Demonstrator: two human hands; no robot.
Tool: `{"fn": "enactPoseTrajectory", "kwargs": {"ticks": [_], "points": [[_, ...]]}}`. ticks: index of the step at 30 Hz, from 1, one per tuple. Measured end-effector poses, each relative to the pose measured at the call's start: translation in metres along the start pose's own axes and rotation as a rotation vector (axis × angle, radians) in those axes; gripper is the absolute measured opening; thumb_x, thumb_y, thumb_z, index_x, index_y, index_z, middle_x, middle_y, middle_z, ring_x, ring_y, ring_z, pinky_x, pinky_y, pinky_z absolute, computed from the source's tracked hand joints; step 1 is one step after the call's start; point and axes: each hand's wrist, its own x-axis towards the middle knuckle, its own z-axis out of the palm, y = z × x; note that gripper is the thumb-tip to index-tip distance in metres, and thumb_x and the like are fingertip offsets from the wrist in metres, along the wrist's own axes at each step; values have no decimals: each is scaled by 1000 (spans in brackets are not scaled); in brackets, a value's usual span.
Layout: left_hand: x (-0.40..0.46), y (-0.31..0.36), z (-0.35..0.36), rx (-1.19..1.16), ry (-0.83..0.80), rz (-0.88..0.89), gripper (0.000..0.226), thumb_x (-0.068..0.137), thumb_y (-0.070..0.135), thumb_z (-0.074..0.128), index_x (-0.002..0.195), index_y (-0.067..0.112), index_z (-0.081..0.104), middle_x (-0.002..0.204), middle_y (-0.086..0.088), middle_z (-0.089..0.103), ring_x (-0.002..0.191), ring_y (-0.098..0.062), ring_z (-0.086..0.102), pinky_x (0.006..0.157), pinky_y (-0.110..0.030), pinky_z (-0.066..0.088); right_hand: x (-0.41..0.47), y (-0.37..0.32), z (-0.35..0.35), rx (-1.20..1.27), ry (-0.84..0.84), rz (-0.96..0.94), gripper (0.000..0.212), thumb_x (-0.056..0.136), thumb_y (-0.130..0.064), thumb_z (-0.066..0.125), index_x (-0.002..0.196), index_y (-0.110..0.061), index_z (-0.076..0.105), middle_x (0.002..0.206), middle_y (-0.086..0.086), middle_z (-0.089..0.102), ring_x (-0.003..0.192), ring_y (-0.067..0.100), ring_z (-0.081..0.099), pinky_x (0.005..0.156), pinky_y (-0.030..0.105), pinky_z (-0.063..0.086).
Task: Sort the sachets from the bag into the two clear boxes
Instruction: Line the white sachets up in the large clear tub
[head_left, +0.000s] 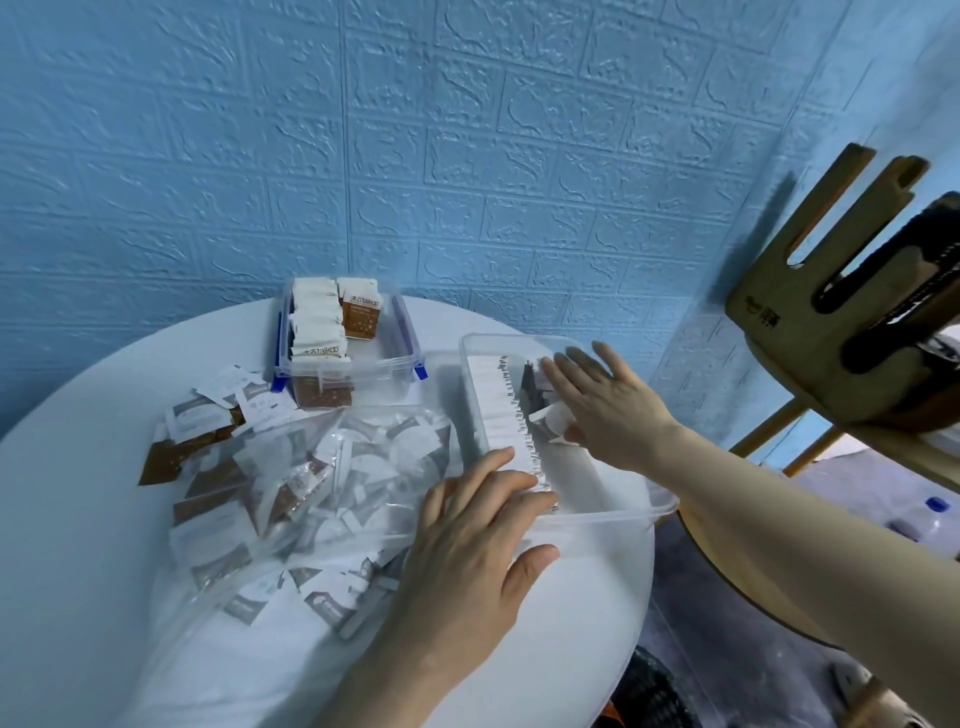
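Fingers (498, 467) of the left hand (467, 545) lie fairly straight over the near end of a row of white sachets (506, 410), thumb against the near wall of the near clear box (597, 514); they press on the row without curling round it. Right hand (608, 400) reaches into the same box from the right, fingers spread and flat, palm down over a few loose sachets (550, 415) beside the row; whether the thumb pinches one, cannot tell. This box sits at the right edge of the round white table (78, 519), its right rim overhanging slightly. 2nd clear box (353, 358), with blue latches, stands at the far edge of the table, holding upright rows of white and brown sachets (332, 317). Clear plastic bag (291, 499) lies across the table's middle, just left of the near box, full of jumbled sachets. Small loose pile of sachets (208, 415) rests toward the left edge, beyond the bag. Blue embossed wall (467, 130) behind; wooden chair (831, 312) to the right, apart from the table.
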Motion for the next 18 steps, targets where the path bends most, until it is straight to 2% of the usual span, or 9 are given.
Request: {"fn": "enactPoseTrajectory", "kwargs": {"ticks": [2,5,7,10,14,18], "points": [[0,0,0,4,2,2,33,91,43,45,113,27,63,120,12,58,134,-9,34,96,-33,30,4,1,0,-18,-37,-21,77,100,-42,33,149,-1,-10,160,12,6,148,26,-1,117,41,-8],[-1,-1,0,-2,-1,6,33,91,43,45,113,27,63,120,13,58,135,-9,33,97,-33,30,3,4,1,-78,-112,60,78,98,-49,35,150,-1,3,160,16,-1,146,30,-12,116,45,-12],[0,-1,0,0,6,7,33,91,43,45,113,27,63,119,12,58,135,-8,34,96,-33,30,3,5,1,-78,-113,102,84,95,-55,38,150,0,6,159,20,-3,146,33,-13,116,46,-13],[1,0,0,13,17,12,32,90,42,45,112,27,64,118,12,59,134,-9,35,95,-32,31,5,1,1,24,-42,53,88,94,-56,38,149,1,-1,159,20,-1,147,30,-5,115,43,-16],[0,0,0,16,18,18,32,90,42,45,112,28,64,119,12,59,134,-8,35,95,-32,31,10,-7,5,93,-60,-32,76,100,-39,35,149,-2,-10,160,14,-3,148,22,4,118,36,-4],[-1,-1,0,21,26,25,31,91,42,45,112,29,63,120,14,59,134,-8,35,95,-30,30,13,-5,5,125,-21,-41,79,98,-31,43,150,-11,-15,161,9,-5,147,21,8,119,35,8]]}}
